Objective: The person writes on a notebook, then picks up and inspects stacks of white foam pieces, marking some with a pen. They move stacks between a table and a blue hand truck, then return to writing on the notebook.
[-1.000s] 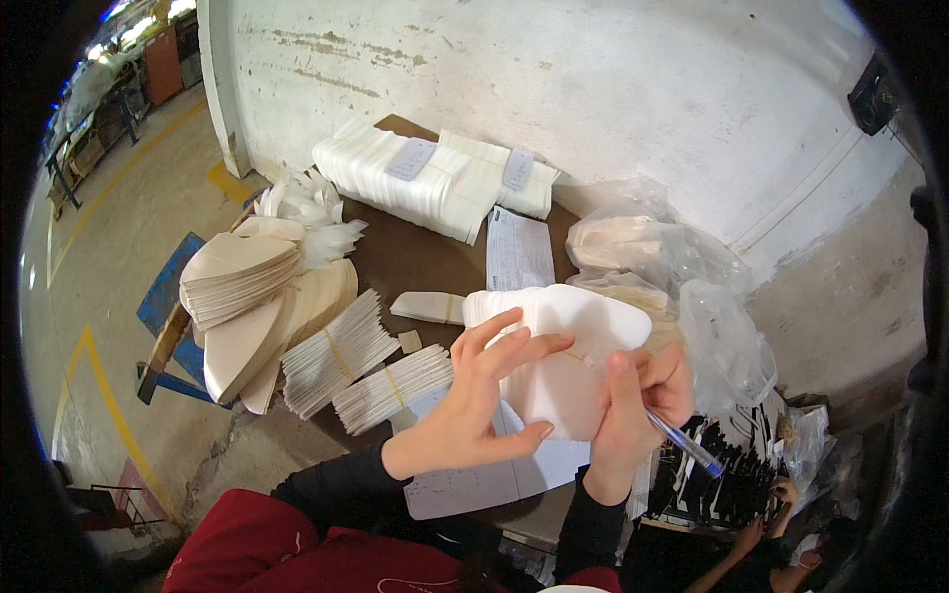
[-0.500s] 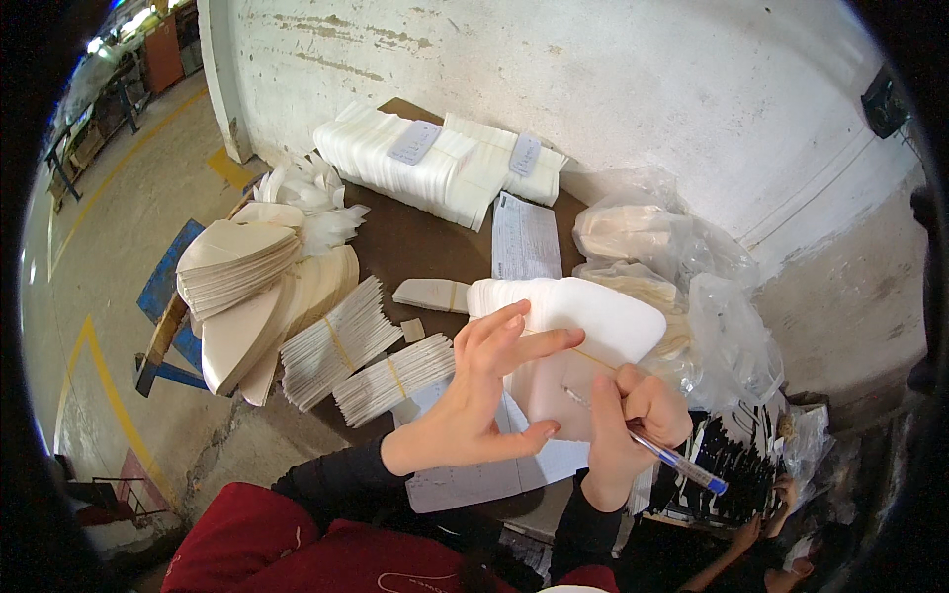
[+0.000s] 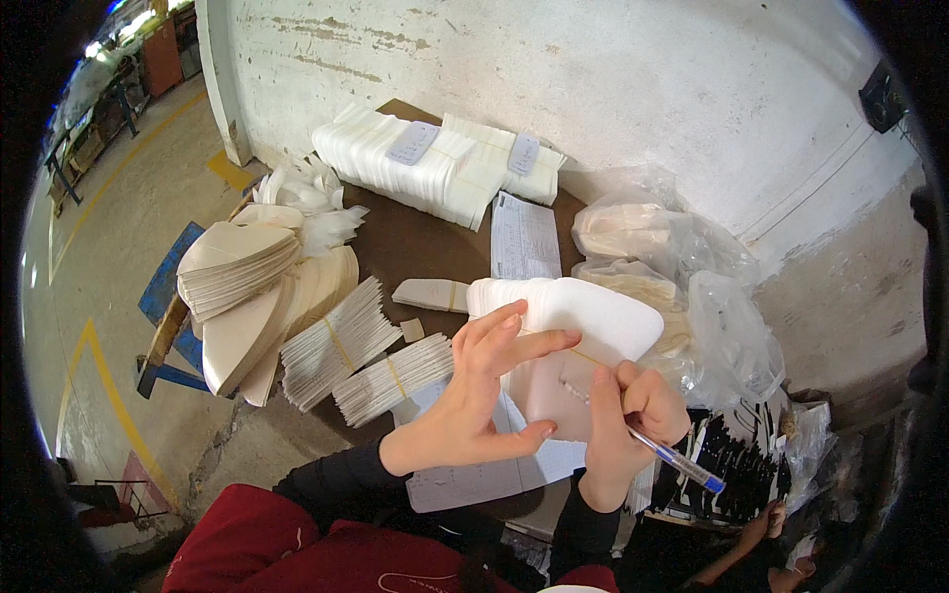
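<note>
My right hand (image 3: 636,423) grips a clear ballpoint pen (image 3: 692,468) with a blue end cap. Its tip side points at a pale pinkish sheet piece (image 3: 550,395), where a short line of dark marks shows. Fingers spread and thumb apart, my left hand (image 3: 473,400) rests across that piece and the stack of white rounded pieces (image 3: 611,314) just beyond it. A thin yellowish band (image 3: 591,358) crosses between the two. Beneath my hands lie white paper sheets (image 3: 465,486); the pen's tip is mostly hidden by my fingers.
Banded bundles of white pieces (image 3: 341,341) lie left, beside larger beige stacks (image 3: 237,259). Long white stacks (image 3: 395,163) and a printed sheet (image 3: 524,237) are toward the wall. Plastic-bagged pieces (image 3: 643,232) sit right. Another person's hand (image 3: 771,519) is at lower right, near black strips.
More marks now show on the pinkish piece, and my right hand has shifted slightly with the pen. My left hand stays nearly still. The other person's hand at lower right has moved.
</note>
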Available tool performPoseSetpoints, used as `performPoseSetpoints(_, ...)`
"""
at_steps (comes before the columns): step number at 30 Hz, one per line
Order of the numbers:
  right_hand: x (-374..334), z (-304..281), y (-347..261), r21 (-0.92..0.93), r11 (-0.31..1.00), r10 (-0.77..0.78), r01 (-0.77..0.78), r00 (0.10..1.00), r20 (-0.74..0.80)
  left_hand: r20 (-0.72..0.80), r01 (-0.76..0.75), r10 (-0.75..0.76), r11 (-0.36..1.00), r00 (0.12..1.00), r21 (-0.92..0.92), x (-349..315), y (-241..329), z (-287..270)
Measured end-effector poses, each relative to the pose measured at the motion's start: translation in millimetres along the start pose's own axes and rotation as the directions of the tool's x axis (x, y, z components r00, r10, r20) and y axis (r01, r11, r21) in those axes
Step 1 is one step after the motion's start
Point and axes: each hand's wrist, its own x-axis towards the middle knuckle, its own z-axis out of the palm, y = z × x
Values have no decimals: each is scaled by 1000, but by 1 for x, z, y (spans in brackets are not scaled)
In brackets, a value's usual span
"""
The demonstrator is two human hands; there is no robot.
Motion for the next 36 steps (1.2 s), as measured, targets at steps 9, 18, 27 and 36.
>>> performPoseSetpoints(9,3,11,-11,50,994,102,-97,989,-108,-9,2,-2,1000,1000,23,-1,1,1)
performPoseSetpoints(18,-4,8,-9,107,984,156,-145,982,-103,-19,-2,2,1000,1000,23,-4,0,0)
performPoseSetpoints(27,-11,-4,-1,266,960,100,-90,995,-23,-32,-18,20,999,999,44,-7,2,0)
performPoseSetpoints(36,-23,-11,-14,100,995,18,-17,1000,-8,-56,-31,35,997,998,69,-8,1,-3)
